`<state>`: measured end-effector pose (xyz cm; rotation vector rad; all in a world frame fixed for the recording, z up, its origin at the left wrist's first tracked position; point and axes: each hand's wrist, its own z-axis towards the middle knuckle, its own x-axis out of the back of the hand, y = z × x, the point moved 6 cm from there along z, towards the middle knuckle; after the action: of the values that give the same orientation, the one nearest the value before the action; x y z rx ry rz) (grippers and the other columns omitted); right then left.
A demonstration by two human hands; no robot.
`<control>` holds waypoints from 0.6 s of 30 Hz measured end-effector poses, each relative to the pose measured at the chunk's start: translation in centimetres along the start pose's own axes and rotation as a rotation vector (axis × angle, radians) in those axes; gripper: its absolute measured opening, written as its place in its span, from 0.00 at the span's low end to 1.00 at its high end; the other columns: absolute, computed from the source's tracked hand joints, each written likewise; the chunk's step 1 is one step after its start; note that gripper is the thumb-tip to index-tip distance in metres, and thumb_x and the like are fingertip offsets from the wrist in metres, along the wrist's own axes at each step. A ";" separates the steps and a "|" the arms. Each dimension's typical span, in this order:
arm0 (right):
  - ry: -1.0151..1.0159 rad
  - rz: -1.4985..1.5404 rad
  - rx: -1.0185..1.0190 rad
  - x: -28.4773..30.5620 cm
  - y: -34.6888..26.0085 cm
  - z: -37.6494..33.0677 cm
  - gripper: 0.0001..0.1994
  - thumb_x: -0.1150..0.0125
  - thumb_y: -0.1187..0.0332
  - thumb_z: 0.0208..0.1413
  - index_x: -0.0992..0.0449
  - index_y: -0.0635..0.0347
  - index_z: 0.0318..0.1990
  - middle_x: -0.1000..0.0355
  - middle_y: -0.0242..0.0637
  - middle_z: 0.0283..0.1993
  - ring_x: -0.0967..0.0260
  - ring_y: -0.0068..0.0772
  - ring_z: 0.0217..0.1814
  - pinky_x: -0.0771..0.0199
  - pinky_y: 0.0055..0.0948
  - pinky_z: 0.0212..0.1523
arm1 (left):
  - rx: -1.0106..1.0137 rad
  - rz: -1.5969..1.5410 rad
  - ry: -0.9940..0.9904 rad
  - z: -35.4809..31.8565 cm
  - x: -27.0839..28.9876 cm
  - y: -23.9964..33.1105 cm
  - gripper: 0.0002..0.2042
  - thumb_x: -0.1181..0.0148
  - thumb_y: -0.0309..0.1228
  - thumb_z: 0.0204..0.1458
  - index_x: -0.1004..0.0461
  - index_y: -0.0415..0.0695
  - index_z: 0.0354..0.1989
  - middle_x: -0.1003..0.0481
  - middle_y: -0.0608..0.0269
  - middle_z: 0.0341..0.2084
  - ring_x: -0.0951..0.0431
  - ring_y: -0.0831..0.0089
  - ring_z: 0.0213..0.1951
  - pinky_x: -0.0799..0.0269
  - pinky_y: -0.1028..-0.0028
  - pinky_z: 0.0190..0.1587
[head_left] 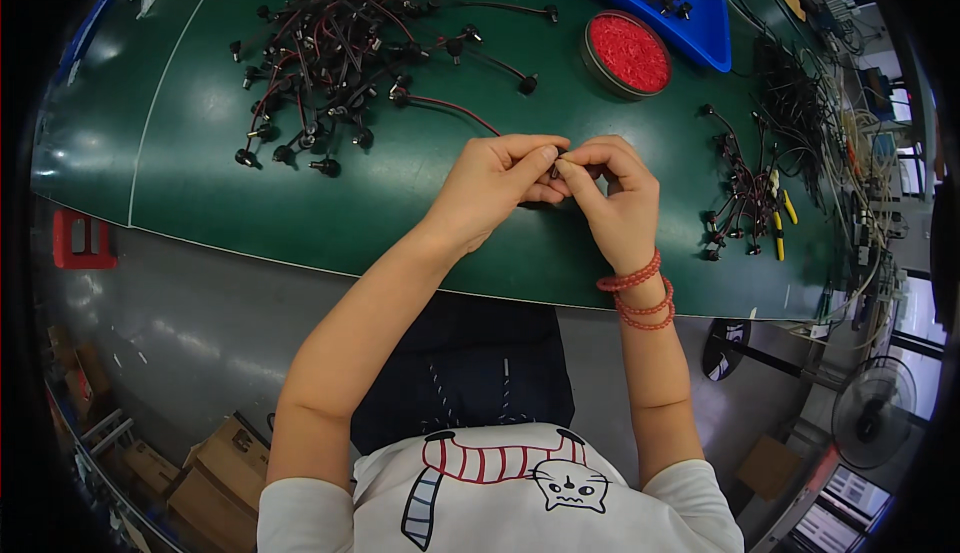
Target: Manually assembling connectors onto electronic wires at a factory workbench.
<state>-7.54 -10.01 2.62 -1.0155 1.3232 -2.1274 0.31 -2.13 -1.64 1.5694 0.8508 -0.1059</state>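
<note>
Over the near middle of the table, my left hand [488,183] and my right hand [620,198] meet with fingertips pinched. Between them is the dark end of a short cable [556,167], mostly hidden by the fingers. A red and black wire [455,108] runs from behind my left hand toward a connector at the edge of the pile; whether it belongs to the held cable I cannot tell. That big pile of short cables with black connectors [335,53] lies to the left. Beyond my right hand stands a round tin [592,65] full of small red pieces [632,51].
A blue tray [722,45] with more cables sits at the far right. On the right lie a smaller cable group [738,193], yellow-handled pliers [780,231] and a black cable bundle [790,103]. A red stool [82,239] and a fan [872,411] stand beyond the green table [300,221].
</note>
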 end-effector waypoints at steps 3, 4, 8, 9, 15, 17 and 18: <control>-0.044 0.297 -0.196 -0.3 1.3 -0.1 0.04 0.45 0.79 0.43 0.32 0.66 0.28 0.35 0.31 0.29 0.37 0.19 0.29 0.36 0.16 0.32 | -0.019 -0.022 -0.006 -0.1 -0.1 0.0 0.12 0.55 0.27 0.51 0.34 0.33 0.41 0.29 0.58 0.27 0.28 0.79 0.28 0.29 0.83 0.33; -0.064 0.365 -0.275 -0.5 1.6 -0.2 0.05 0.46 0.78 0.43 0.33 0.66 0.30 0.36 0.31 0.30 0.38 0.19 0.30 0.36 0.16 0.33 | -0.017 -0.003 0.004 -0.2 -0.1 0.1 0.12 0.55 0.27 0.51 0.34 0.33 0.42 0.29 0.58 0.27 0.28 0.79 0.28 0.29 0.83 0.32; -0.109 0.513 -0.426 -1.2 2.3 -0.3 0.07 0.46 0.78 0.45 0.35 0.64 0.33 0.37 0.31 0.32 0.38 0.18 0.32 0.36 0.16 0.35 | -0.024 0.048 0.020 -0.3 -0.1 0.3 0.12 0.56 0.27 0.51 0.34 0.33 0.42 0.29 0.59 0.27 0.28 0.79 0.27 0.30 0.83 0.32; -0.112 0.525 -0.417 -1.2 2.4 -0.2 0.08 0.46 0.77 0.45 0.36 0.64 0.34 0.37 0.31 0.32 0.38 0.18 0.33 0.37 0.16 0.35 | -0.035 0.061 0.019 -0.3 -0.2 0.4 0.12 0.56 0.26 0.51 0.35 0.33 0.42 0.29 0.59 0.27 0.28 0.79 0.28 0.30 0.83 0.32; -0.101 0.515 -0.366 -1.1 2.3 -0.1 0.09 0.48 0.76 0.47 0.37 0.63 0.36 0.37 0.31 0.32 0.39 0.18 0.34 0.37 0.15 0.34 | -0.106 0.209 0.062 -0.6 -0.4 0.8 0.12 0.54 0.24 0.50 0.35 0.32 0.42 0.29 0.59 0.27 0.28 0.78 0.29 0.30 0.83 0.32; -0.142 0.630 -0.413 -0.8 2.4 -0.6 0.08 0.49 0.75 0.47 0.37 0.63 0.36 0.37 0.31 0.32 0.39 0.18 0.34 0.38 0.15 0.33 | -0.205 0.221 -0.002 -1.5 -1.4 1.0 0.13 0.52 0.22 0.47 0.34 0.33 0.42 0.28 0.59 0.26 0.27 0.77 0.29 0.30 0.82 0.31; -0.163 0.689 -0.436 -0.8 2.2 -0.8 0.08 0.49 0.75 0.48 0.37 0.63 0.36 0.37 0.31 0.32 0.39 0.17 0.34 0.38 0.14 0.33 | -0.254 0.226 -0.033 -1.8 -1.9 1.4 0.13 0.51 0.21 0.46 0.34 0.34 0.42 0.28 0.59 0.25 0.27 0.76 0.29 0.29 0.81 0.31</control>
<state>-7.64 -10.00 0.10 -0.7093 1.7711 -1.2552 -1.00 -1.33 0.88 1.4087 0.6290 0.1342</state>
